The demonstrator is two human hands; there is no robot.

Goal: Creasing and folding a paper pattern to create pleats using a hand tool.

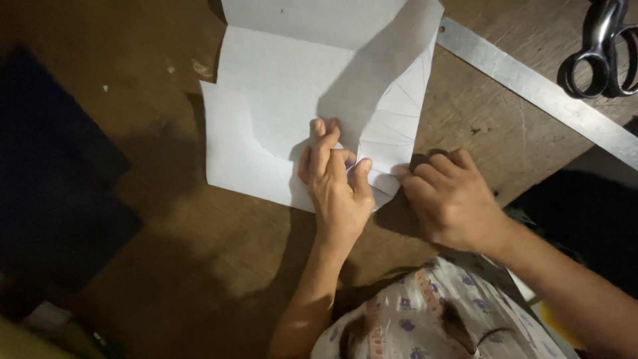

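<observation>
Paper [292, 113] lies under left hand [339, 186], right hand [452, 199] pinching its edge.

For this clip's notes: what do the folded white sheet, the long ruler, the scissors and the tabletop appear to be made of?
Folded white sheet: thin matte paper, judging by its sharp creases and pencil-like lines.
Long ruler: probably steel or aluminium, with a dull grey sheen.
Scissors: shiny metal with dark loop handles, possibly coated.
Tabletop: looks like worn, unfinished brown wood or board, scuffed and stained.

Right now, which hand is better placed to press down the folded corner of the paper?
Probably the right hand: its fingertips sit at the folded corner of the white paper, while the left hand lies flat pinning the sheet.
</observation>
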